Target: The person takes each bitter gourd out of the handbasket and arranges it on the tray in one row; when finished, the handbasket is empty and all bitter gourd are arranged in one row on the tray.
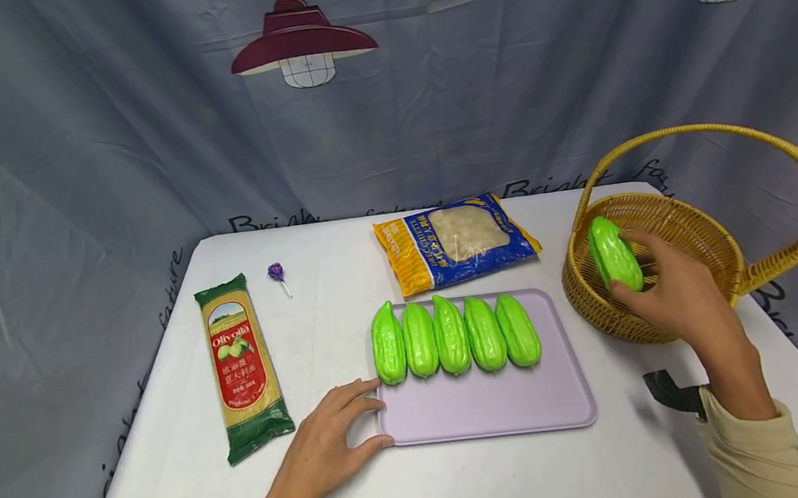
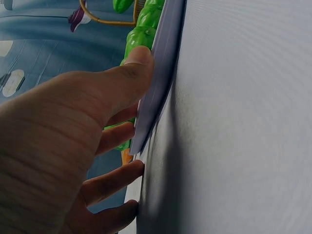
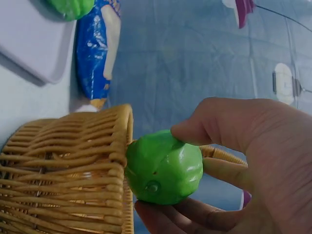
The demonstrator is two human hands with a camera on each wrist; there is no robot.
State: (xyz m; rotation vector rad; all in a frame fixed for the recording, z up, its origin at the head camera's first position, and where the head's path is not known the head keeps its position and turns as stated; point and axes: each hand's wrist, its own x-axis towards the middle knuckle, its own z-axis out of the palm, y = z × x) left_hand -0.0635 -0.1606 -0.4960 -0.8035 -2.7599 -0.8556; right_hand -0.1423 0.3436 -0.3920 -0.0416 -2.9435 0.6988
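My right hand (image 1: 670, 287) grips a plump green bitter melon (image 1: 613, 254) between thumb and fingers at the mouth of the wicker basket (image 1: 596, 318). From the right wrist, the round stem end of this melon (image 3: 163, 170) faces the camera beside the basket rim (image 3: 122, 146). Several like bitter melons (image 1: 451, 336) lie side by side in a row along the back half of a pale purple tray (image 1: 486, 409). At the tray's left edge rests my left hand (image 1: 327, 440), fingers spread and extended, with its thumb (image 2: 139, 61) against the rim in the left wrist view.
A blue and yellow pasta bag (image 1: 456, 243) lies behind the tray. To the left are a spaghetti packet (image 1: 243, 368) and a purple lollipop (image 1: 276, 272). The basket's tall handle (image 1: 698, 129) arches over its opening. Behind the white table (image 1: 174, 463) hangs a grey curtain (image 1: 430, 118).
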